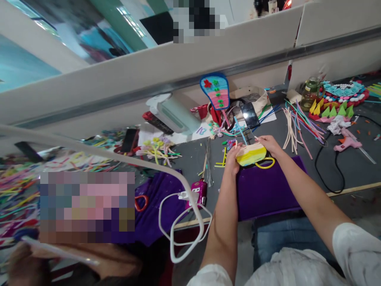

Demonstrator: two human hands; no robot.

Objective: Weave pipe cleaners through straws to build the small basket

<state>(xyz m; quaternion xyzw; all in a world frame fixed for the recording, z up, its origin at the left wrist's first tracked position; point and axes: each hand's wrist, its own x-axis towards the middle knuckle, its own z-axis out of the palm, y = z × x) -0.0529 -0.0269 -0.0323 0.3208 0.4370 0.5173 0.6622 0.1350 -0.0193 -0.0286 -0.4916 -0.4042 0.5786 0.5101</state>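
Between both hands is a small rounded craft piece [251, 155], fuzzy like pipe cleaners, with yellow bands and a pale pink top. My left hand [234, 157] grips its left edge, fingers closed. At the upper right edge, my right hand [269, 144] pinches it; the fingertips are partly hidden. A light blue pipe cleaner [241, 133] sticks up behind the piece. Just below is a yellow loop handle [270, 167], perhaps of scissors, the rest hidden. Under the hands lies a purple cloth [268, 194] at the table's front edge.
A pink glue gun [348, 140] with a black cord lies right, near loose pipe cleaners [293, 129]. A finished fan-shaped craft [216, 93] leans behind. A magenta power box [200, 191] and a white bent lamp arm [143, 162] stand left, beside another person's arm [89, 258].
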